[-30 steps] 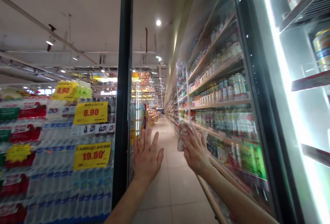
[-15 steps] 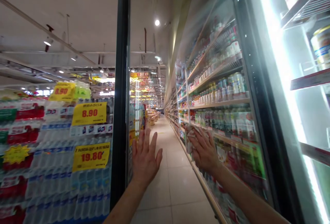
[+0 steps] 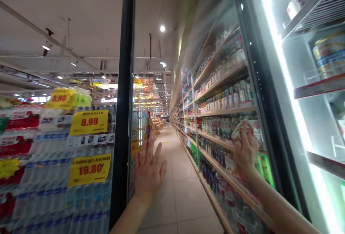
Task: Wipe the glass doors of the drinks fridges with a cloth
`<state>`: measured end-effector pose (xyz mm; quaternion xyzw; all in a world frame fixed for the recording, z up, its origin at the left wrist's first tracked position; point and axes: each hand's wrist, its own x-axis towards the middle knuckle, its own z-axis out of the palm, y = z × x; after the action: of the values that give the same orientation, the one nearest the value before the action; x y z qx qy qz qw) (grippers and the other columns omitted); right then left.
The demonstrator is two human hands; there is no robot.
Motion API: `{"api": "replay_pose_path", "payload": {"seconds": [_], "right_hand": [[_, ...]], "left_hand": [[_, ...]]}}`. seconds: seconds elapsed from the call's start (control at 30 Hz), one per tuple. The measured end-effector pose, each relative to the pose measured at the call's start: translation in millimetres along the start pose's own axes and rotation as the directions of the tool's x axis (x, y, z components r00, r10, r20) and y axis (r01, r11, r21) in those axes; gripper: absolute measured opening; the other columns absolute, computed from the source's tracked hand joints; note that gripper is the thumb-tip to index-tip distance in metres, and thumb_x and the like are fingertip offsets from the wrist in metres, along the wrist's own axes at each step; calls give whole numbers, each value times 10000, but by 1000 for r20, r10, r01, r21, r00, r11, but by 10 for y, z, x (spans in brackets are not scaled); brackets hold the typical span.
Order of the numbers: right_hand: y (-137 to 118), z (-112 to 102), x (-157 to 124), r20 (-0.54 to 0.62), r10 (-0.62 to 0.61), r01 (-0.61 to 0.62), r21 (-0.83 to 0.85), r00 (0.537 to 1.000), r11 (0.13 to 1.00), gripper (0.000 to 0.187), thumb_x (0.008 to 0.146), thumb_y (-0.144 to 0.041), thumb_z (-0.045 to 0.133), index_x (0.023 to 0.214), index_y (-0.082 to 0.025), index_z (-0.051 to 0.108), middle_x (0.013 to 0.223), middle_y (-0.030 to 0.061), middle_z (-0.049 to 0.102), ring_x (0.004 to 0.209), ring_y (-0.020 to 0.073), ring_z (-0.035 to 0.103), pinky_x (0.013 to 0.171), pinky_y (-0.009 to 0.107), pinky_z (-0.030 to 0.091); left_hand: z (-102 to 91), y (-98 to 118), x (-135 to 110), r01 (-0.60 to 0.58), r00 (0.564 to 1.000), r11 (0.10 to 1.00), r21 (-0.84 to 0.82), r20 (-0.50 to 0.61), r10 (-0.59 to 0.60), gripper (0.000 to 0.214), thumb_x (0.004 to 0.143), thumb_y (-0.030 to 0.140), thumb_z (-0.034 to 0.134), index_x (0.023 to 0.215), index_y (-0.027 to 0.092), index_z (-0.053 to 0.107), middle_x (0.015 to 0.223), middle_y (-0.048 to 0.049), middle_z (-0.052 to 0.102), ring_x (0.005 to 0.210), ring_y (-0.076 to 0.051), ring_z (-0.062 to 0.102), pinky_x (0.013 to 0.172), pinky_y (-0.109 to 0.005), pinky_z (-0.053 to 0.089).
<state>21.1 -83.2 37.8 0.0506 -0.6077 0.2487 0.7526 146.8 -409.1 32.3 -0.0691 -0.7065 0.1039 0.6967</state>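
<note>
An open glass cooler door [image 3: 212, 47] stands edge-on in front of me, its black frame [image 3: 122, 119] at the left. My left hand [image 3: 148, 171] lies flat against the glass near that frame, fingers spread. My right hand [image 3: 245, 151] presses a crumpled whitish cloth [image 3: 241, 129] against the glass farther right, close to the door's hinge side. Through the glass I see the aisle and shelves of bottled drinks [image 3: 229, 97].
The lit cooler interior [image 3: 309, 83] with wire shelves and cans is at the right. Stacked water bottle packs with yellow price signs [image 3: 88, 122] fill the left. A tiled aisle [image 3: 178, 191] runs ahead between long shelves.
My right hand has slid the cloth rightward and slightly up across the glass. My left hand stays flat on the glass, and the view has shifted a little.
</note>
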Motion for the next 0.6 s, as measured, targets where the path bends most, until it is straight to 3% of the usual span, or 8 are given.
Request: {"api": "replay_pose_path", "payload": {"seconds": [0.07,0.13,0.2,0.27,0.33,0.43,0.5,0.6], "right_hand": [[63,28,85,-73,162,-163,-9,984,987,490,845,-254,354,1306,-133,466,1382,191,415,1303,335,349,997,585,317],[-61,19,80,-60,141,-140,7,988,990,484,842,-247,358,1301,-142,471,1387,185,410,1309,335,339,997,591,311],[-310,-17,0,45,-59,56,54,997,997,460,846,-233,374,1294,-199,472,1409,138,397,1327,304,320,1023,568,294],[-527,-49,-79,172,-334,310,154,927,938,440,837,-216,404,1267,-247,491,1420,91,392,1348,272,290,1058,527,267],[-586,-57,-82,209,-433,397,193,877,897,430,831,-211,419,1251,-253,502,1413,81,403,1349,258,288,1069,504,259],[-446,-25,33,75,-156,151,67,985,986,447,847,-227,389,1286,-219,470,1410,121,399,1325,276,327,1032,531,294],[-409,-3,83,-2,12,-12,15,1000,1000,459,859,-229,364,1309,-191,447,1423,153,372,1324,292,326,1012,551,309],[-649,-21,9,100,-165,157,78,981,984,425,848,-214,395,1260,-201,497,1431,136,366,1348,288,284,1037,536,287]], "left_hand": [[7,0,0,5,1000,1000,-10,4,-5,646,829,251,506,1420,189,253,1463,-135,296,1380,-288,190,1103,-501,179],[15,0,5,10,1000,1000,-21,1,-10,658,831,246,506,1427,205,230,1468,-123,288,1380,-286,191,1104,-503,179],[20,0,14,10,1000,999,-33,-6,-10,669,833,245,513,1431,216,215,1472,-114,282,1380,-285,192,1104,-505,180],[20,-2,22,14,1000,999,-46,-10,-14,677,833,252,520,1433,222,207,1474,-108,279,1380,-284,191,1105,-505,180],[17,-4,25,15,1000,998,-59,-10,-16,677,832,255,521,1432,226,209,1477,-102,273,1381,-284,187,1106,-507,179],[12,-6,16,10,1000,998,-65,-8,-11,668,828,246,521,1427,226,227,1479,-103,268,1382,-285,183,1107,-511,174],[11,-7,8,7,1000,998,-55,-5,-7,660,825,241,522,1423,215,243,1474,-116,276,1382,-286,184,1106,-510,175],[9,-7,4,0,1000,1000,-27,-1,0,630,828,235,516,1409,185,279,1453,-145,316,1383,-283,182,1103,-504,183]]}}
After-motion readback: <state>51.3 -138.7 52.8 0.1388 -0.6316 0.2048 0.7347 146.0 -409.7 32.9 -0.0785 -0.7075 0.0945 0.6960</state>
